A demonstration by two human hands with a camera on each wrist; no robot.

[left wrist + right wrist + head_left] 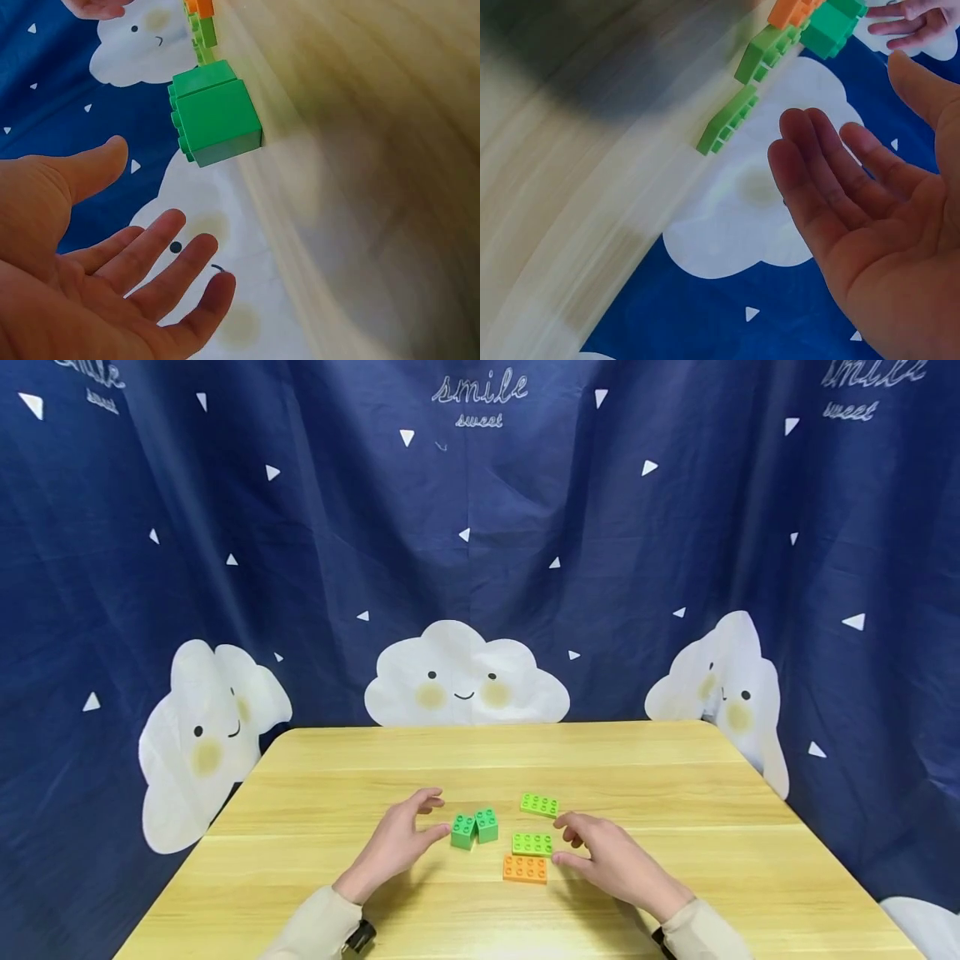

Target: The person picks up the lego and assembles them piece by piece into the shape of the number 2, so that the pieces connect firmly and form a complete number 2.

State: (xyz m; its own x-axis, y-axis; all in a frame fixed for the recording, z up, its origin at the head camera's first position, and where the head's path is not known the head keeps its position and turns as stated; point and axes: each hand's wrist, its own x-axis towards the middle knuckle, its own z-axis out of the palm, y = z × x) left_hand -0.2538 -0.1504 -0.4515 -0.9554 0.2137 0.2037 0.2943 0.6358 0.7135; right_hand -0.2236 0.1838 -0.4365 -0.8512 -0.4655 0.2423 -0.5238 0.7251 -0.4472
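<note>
Two dark green toy building bricks (475, 828) stand side by side on the table, angled to each other. Just left of them hovers my left hand (397, 841), fingers relaxed and apart, holding nothing. To the right, a light green flat brick (532, 844) lies directly behind an orange flat brick (525, 869). A second light green brick (540, 805) lies farther back, slightly tilted. My right hand (611, 857) is beside these flat bricks, its fingers loosely bent with nothing between them. In the left wrist view the green bricks (217, 116) stand beyond the thumb.
The bricks lie on a light wooden table (337, 785) with rounded far corners. Behind it hangs a dark blue curtain (337, 527) printed with white clouds and triangles. A dark band (360, 937) circles the left wrist.
</note>
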